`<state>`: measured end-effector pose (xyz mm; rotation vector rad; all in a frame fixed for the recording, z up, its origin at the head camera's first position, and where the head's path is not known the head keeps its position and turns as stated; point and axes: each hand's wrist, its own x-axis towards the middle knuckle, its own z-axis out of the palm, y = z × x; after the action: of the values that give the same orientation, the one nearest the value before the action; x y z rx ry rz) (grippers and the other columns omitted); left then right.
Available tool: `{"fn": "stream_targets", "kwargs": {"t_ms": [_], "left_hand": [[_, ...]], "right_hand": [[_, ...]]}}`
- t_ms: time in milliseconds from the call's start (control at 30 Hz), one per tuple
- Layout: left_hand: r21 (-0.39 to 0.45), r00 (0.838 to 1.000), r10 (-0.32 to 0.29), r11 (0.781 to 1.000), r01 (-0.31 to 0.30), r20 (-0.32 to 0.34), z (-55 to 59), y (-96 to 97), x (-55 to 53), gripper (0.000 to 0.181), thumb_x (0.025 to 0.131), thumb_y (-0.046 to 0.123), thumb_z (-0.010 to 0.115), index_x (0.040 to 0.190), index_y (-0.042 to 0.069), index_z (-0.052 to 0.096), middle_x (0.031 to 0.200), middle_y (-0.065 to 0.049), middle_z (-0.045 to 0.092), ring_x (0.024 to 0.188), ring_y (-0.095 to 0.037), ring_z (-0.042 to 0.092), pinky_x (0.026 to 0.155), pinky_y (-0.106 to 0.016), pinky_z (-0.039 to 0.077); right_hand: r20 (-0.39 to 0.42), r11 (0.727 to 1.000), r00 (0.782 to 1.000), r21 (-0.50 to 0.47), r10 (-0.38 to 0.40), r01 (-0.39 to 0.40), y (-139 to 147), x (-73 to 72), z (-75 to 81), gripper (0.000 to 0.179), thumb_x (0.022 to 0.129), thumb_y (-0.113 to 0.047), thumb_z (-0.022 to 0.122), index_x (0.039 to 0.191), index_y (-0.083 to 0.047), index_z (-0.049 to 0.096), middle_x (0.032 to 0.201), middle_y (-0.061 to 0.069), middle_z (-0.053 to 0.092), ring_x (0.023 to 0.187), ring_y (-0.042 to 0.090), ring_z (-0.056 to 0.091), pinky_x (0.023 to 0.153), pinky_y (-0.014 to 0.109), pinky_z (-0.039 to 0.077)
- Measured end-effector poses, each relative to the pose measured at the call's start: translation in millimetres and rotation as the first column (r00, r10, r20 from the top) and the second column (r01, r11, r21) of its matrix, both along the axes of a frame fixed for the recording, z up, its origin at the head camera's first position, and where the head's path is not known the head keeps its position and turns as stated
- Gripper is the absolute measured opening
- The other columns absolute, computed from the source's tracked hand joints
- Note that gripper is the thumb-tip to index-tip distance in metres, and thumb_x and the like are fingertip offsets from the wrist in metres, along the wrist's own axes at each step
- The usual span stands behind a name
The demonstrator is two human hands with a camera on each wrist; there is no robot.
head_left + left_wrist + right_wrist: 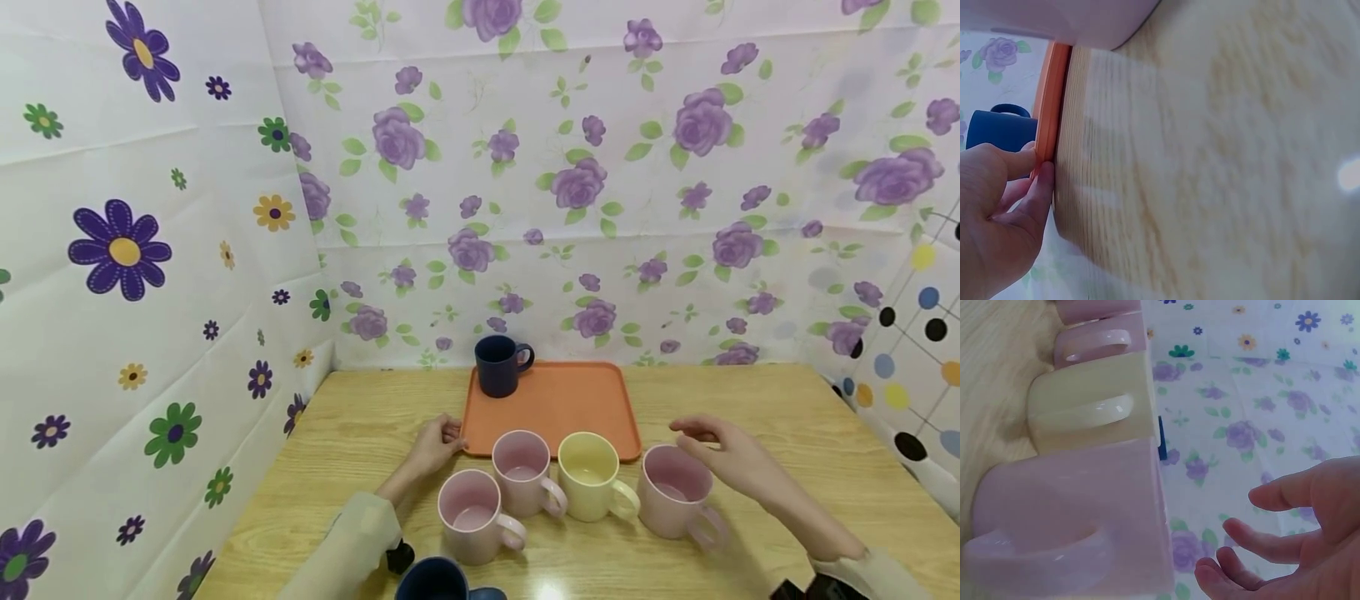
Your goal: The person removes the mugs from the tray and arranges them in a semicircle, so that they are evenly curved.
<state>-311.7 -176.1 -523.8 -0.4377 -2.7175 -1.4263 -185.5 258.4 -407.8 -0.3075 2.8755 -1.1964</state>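
Note:
An orange tray (pixel 570 408) lies at the back of the table, bearing a dark blue mug (pixel 497 367) at its far left corner. My left hand (pixel 437 446) pinches the tray's near left corner; the left wrist view shows thumb and fingers (pixel 1042 181) on its rim. Beside the rim of the rightmost pink mug (pixel 667 504) is my right hand (pixel 731 458), holding nothing, its fingers loosely bent. A yellow mug (pixel 585 479) and another pink mug (pixel 519 475) stand upright along the tray's near edge.
A third pink mug (pixel 468 521) stands closer to me, left of centre. Another dark blue mug (pixel 435 583) is cut off by the bottom of the head view. Flowered cloth (pixel 525 208) hangs behind the wooden table (pixel 375 400) and along its sides.

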Motion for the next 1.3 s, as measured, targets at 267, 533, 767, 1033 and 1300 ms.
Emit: {"fn": "stream_targets", "kwargs": {"t_ms": [267, 533, 767, 1033, 1300], "left_hand": [[0.013, 0.999, 0.016, 1.000, -0.016, 0.034, -2.0, -6.3, 7.5, 0.029, 0.084, -0.003, 0.069, 0.109, -0.012, 0.058, 0.091, -0.020, 0.065, 0.080, -0.020, 0.064, 0.071, -0.024, 0.056], [0.021, 0.999, -0.005, 1.000, 0.004, 0.038, -7.0, -6.8, 11.0, 0.029, 0.084, -0.003, 0.069, 0.109, -0.013, 0.056, 0.091, -0.021, 0.064, 0.081, -0.024, 0.064, 0.071, -0.024, 0.056], [0.011, 0.999, 0.001, 1.000, -0.001, 0.038, -4.5, -7.2, 5.7, 0.029, 0.084, -0.003, 0.068, 0.109, -0.012, 0.056, 0.092, -0.019, 0.064, 0.081, -0.020, 0.063, 0.071, -0.023, 0.056], [0.033, 1.000, -0.009, 0.999, 0.009, 0.017, 2.1, -3.3, 0.2, 0.029, 0.082, -0.005, 0.070, 0.107, -0.013, 0.057, 0.091, -0.022, 0.065, 0.081, -0.023, 0.065, 0.071, -0.022, 0.057], [0.041, 0.999, -0.027, 0.999, 0.026, 0.024, 1.0, 1.0, -0.7, 0.030, 0.082, -0.006, 0.069, 0.107, -0.014, 0.056, 0.092, -0.023, 0.064, 0.080, -0.023, 0.065, 0.070, -0.022, 0.057]], "right_hand": [[0.060, 0.992, 0.992, -0.069, 0.108, -0.104, -32.9, -34.9, 14.9, 0.041, 0.100, -0.030, 0.052, 0.131, -0.003, 0.056, 0.129, 0.021, 0.059, 0.115, 0.035, 0.058, 0.091, 0.047, 0.052], [0.205, 0.948, 0.946, -0.247, 0.251, -0.198, -62.2, -69.2, 18.9, 0.048, 0.100, -0.027, 0.051, 0.138, 0.002, 0.047, 0.141, 0.025, 0.049, 0.129, 0.041, 0.047, 0.105, 0.047, 0.046], [0.292, 0.911, 0.900, -0.354, 0.324, -0.213, -91.1, -109.2, 24.4, 0.047, 0.102, -0.018, 0.044, 0.139, 0.010, 0.040, 0.143, 0.030, 0.042, 0.133, 0.045, 0.040, 0.111, 0.051, 0.038], [0.393, 0.927, 0.883, -0.359, 0.258, -0.112, -112.7, -146.8, 27.1, 0.044, 0.102, -0.017, 0.042, 0.137, 0.009, 0.042, 0.140, 0.028, 0.046, 0.130, 0.039, 0.046, 0.109, 0.048, 0.042], [0.428, 0.930, 0.876, -0.362, 0.224, -0.060, -130.3, -170.4, 14.8, 0.042, 0.101, -0.016, 0.043, 0.137, 0.007, 0.042, 0.141, 0.028, 0.044, 0.129, 0.038, 0.047, 0.109, 0.050, 0.041]]}}
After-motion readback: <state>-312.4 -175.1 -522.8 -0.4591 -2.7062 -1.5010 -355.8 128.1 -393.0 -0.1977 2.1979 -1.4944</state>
